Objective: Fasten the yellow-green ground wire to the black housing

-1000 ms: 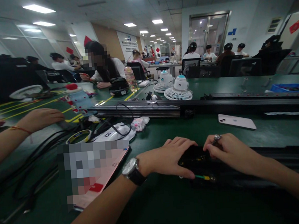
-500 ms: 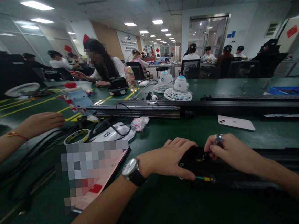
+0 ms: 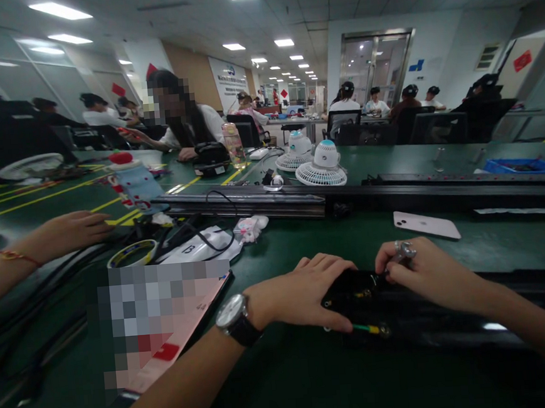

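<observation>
My left hand (image 3: 302, 291), with a wristwatch above it, lies over the left end of a long, dark, glossy housing (image 3: 446, 322). Its thumb presses on the near side and its fingers reach across the far side. A short green-and-yellow wire (image 3: 366, 329) with a ring end runs out by the thumb tip. At the housing's upper edge my right hand (image 3: 407, 262), wearing a ring, is closed in a pinch. What lies between its fingertips is too small and dark to make out.
A pale phone (image 3: 428, 226) lies beyond my right hand. Long dark rails (image 3: 464, 190) cross the table, with white fans (image 3: 321, 165) behind. Leftward are a tape roll (image 3: 132, 254), cables (image 3: 43, 285), a pink board (image 3: 188, 327) and another person's hand (image 3: 74, 231).
The whole view has shifted slightly. My right hand has turned a little at the housing's edge, still pinching. The left hand keeps its hold.
</observation>
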